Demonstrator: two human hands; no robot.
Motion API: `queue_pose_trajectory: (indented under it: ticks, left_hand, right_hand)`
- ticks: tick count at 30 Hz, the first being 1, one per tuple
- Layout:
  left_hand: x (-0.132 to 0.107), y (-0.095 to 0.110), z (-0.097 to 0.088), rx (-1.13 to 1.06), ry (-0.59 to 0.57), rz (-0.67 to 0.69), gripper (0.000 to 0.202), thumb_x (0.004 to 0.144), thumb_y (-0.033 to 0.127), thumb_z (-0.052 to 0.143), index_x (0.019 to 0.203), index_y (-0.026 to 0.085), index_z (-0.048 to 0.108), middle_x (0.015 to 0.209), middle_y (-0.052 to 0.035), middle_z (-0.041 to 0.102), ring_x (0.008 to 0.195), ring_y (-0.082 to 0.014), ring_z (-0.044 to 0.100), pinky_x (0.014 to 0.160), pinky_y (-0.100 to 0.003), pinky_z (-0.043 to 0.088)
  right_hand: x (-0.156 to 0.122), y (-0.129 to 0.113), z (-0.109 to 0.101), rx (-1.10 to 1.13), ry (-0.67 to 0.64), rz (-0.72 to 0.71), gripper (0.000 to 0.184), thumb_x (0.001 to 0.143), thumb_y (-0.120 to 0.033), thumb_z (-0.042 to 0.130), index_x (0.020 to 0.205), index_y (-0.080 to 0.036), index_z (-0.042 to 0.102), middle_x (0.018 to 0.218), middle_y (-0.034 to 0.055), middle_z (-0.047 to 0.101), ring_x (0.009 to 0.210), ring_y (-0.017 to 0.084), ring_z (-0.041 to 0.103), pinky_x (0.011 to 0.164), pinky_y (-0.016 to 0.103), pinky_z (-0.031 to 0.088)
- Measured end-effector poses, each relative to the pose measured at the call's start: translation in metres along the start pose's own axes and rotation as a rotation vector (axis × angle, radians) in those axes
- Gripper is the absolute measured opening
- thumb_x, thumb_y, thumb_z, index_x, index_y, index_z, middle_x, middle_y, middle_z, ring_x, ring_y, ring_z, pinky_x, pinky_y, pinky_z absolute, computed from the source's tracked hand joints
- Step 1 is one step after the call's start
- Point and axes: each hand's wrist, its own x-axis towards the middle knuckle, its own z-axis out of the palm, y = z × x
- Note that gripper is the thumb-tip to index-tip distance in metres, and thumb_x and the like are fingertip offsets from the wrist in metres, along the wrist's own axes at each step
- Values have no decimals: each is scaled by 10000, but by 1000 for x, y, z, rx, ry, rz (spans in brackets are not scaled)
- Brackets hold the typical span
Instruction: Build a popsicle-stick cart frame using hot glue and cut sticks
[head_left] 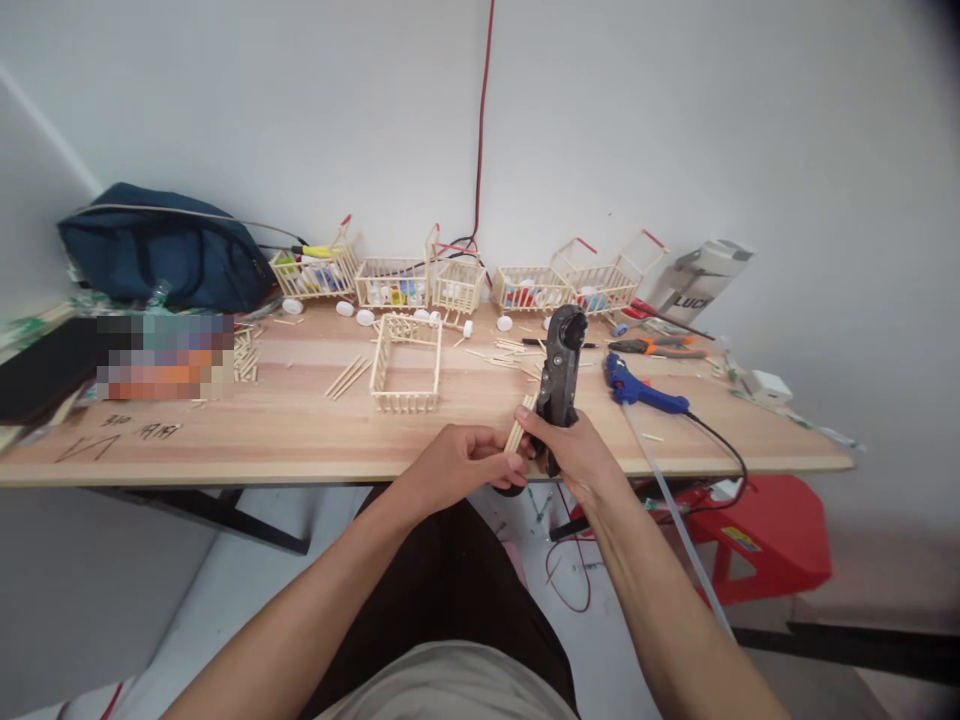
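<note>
Near the table's front edge, my left hand [461,465] is closed, pinching a small bundle of short wooden sticks [515,438]. My right hand [589,455] grips a black plier-like hand tool [561,365], its head pointing up and away from me. The right thumb also rests against the upper end of the sticks. Beyond my left hand stands an open frame basket [407,405] built of thin sticks. Several loose sticks [347,378] lie to its left. My fingers partly hide the tool's handles.
Several stick-built model shopping carts [394,285] line the wall. At right lie a blue glue gun [646,392] with its cord and orange-handled pliers [660,347]. A blue bag [172,250] and black panel [60,365] occupy the left. A red stool [780,535] stands below right.
</note>
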Motion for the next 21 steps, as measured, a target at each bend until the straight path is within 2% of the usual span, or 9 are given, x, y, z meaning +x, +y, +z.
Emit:
queue_pose_trajectory:
  ticks: [4, 7, 12, 17, 21]
  left_hand:
    - [2, 5, 2, -36, 43, -40, 499, 702, 554, 720, 873, 86, 698, 751, -99, 705, 666, -152, 682, 666, -246, 542]
    - [3, 4, 6, -6, 88, -32, 449, 725, 528, 703, 817, 89, 686, 665, -67, 672, 555, -118, 638, 558, -207, 504]
    - [0, 0, 9, -2, 116, -11, 352, 764, 448, 669, 717, 101, 644, 624, -49, 647, 513, -113, 623, 515, -204, 497]
    - [-10, 4, 4, 38, 146, 10, 295, 792, 377, 628, 685, 102, 628, 648, -59, 658, 536, -118, 633, 537, -208, 504]
    - [-20, 10, -4, 165, 212, 55, 271, 830, 334, 572, 693, 107, 630, 648, -66, 662, 566, -132, 639, 560, -220, 499]
  right_hand:
    - [-1, 1, 4, -66, 16, -41, 449, 670, -553, 746, 547, -174, 538, 482, -19, 522, 449, 103, 449, 446, 245, 322]
    - [-2, -1, 7, -79, 29, -65, 442, 671, -546, 748, 552, -181, 528, 497, -20, 527, 464, 109, 457, 463, 250, 340]
    - [-4, -3, 6, -170, -21, -86, 459, 720, -568, 700, 550, -185, 513, 504, -13, 518, 484, 116, 454, 477, 256, 335]
    - [-15, -5, -12, -270, -110, -139, 446, 802, -613, 596, 678, -191, 520, 573, -19, 517, 538, 125, 461, 531, 266, 374]
    - [-38, -9, -34, -291, -182, -1, 515, 812, -693, 517, 863, -183, 563, 696, 11, 566, 575, 141, 515, 552, 281, 422]
